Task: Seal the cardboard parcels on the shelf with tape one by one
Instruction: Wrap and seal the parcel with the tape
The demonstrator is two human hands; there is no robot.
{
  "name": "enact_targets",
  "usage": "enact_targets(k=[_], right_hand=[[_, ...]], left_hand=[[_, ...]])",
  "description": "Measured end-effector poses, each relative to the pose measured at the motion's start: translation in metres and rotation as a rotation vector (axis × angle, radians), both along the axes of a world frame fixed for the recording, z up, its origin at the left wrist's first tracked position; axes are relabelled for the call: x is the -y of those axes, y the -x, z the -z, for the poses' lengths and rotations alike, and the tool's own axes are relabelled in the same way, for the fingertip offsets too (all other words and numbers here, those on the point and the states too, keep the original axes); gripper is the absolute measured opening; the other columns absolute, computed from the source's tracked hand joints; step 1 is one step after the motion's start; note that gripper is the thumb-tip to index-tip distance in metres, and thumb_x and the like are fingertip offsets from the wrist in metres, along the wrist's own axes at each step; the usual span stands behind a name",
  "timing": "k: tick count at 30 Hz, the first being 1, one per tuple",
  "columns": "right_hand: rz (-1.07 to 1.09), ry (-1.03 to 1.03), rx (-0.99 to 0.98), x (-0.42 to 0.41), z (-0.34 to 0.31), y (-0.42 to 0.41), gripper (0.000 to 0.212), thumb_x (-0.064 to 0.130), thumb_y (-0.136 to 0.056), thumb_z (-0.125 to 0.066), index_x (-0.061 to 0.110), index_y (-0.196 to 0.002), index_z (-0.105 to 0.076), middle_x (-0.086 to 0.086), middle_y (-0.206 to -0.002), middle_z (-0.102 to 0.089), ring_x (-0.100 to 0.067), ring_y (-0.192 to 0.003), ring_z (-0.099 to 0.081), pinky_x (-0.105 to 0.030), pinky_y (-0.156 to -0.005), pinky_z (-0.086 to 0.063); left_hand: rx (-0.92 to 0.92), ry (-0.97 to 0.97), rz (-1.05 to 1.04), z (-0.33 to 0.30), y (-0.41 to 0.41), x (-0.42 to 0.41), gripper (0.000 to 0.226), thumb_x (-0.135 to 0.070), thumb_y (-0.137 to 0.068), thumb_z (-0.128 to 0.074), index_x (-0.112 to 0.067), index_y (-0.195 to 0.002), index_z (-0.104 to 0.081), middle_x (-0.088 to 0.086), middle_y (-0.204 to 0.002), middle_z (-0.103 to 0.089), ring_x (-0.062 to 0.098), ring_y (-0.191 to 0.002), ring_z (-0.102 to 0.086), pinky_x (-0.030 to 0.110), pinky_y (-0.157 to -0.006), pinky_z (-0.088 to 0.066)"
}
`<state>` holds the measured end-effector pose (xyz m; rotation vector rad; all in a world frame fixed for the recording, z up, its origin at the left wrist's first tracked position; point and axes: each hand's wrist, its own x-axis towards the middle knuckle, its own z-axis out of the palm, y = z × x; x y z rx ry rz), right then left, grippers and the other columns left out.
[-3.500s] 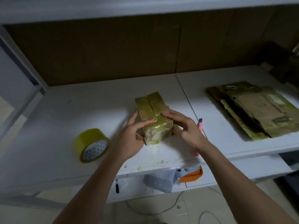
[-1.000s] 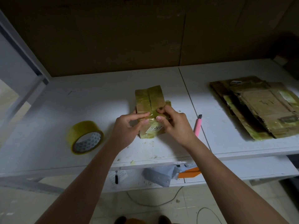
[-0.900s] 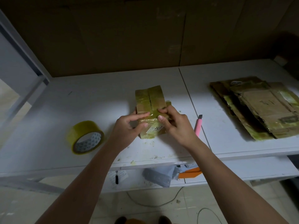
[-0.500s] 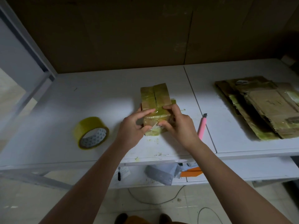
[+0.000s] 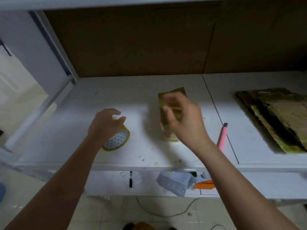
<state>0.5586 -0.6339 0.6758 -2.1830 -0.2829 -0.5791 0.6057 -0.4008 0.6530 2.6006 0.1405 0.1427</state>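
Two hands of ours hover over the white shelf (image 5: 66, 123). Our left hand (image 5: 104, 124) is above the yellow tape roll (image 5: 117, 140), fingers loosely curved and spread, gripping nothing. Our right hand (image 5: 184, 120) is blurred above the cardboard parcel (image 5: 171, 95), fingers half-curled; we cannot tell whether it touches it. That parcel, small, oblong and glossy with yellowish tape, lies at the shelf's middle. A pink cutter (image 5: 222, 136) lies right of it, flattened cardboard (image 5: 274, 117) farther right.
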Motion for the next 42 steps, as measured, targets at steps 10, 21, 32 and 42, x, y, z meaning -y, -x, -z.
enact_targets(k=[10,21,32,42], right_hand=[[-0.192,-0.069,-0.542,-0.103,0.074,-0.034,0.035,0.003,-0.098,-0.042,0.015,-0.121,-0.065,-0.01,-0.117,-0.065,-0.027,-0.113,-0.055,-0.032,-0.1,-0.043],[-0.157,0.093,-0.646,-0.117,0.106,-0.056,0.023,0.007,-0.093,-0.053,0.027,-0.096,-0.064,-0.011,-0.115,-0.055,-0.026,-0.105,-0.046,-0.023,-0.089,-0.037],[-0.044,0.426,-0.501,-0.109,0.077,-0.038,0.021,0.002,-0.091,-0.046,0.01,-0.107,-0.058,-0.012,-0.111,-0.054,-0.031,-0.103,-0.053,-0.031,-0.078,-0.044],[-0.047,0.028,-0.14,-0.077,-0.002,-0.023,0.013,-0.003,-0.089,-0.054,0.009,-0.086,-0.059,-0.003,-0.078,-0.059,-0.01,-0.062,-0.052,-0.026,-0.058,-0.041]], left_hand=[[-0.215,0.648,0.1,0.014,0.028,-0.061,0.01,-0.023,-0.09,-0.069,-0.015,-0.087,-0.075,-0.005,-0.072,-0.071,0.007,-0.067,-0.067,0.018,-0.055,-0.049],[-0.27,0.861,0.246,0.026,0.03,-0.084,0.018,-0.029,-0.083,-0.071,-0.013,-0.091,-0.074,0.005,-0.082,-0.069,0.019,-0.077,-0.067,0.026,-0.063,-0.053],[-0.216,0.884,0.244,0.019,0.03,-0.086,0.032,-0.033,-0.074,-0.079,-0.014,-0.098,-0.071,0.013,-0.091,-0.072,0.027,-0.081,-0.07,0.032,-0.063,-0.054],[-0.111,1.125,0.378,-0.014,0.018,-0.069,0.047,-0.036,-0.06,-0.087,-0.024,-0.102,-0.07,0.0,-0.083,-0.068,0.012,-0.071,-0.061,0.029,-0.07,-0.057]])
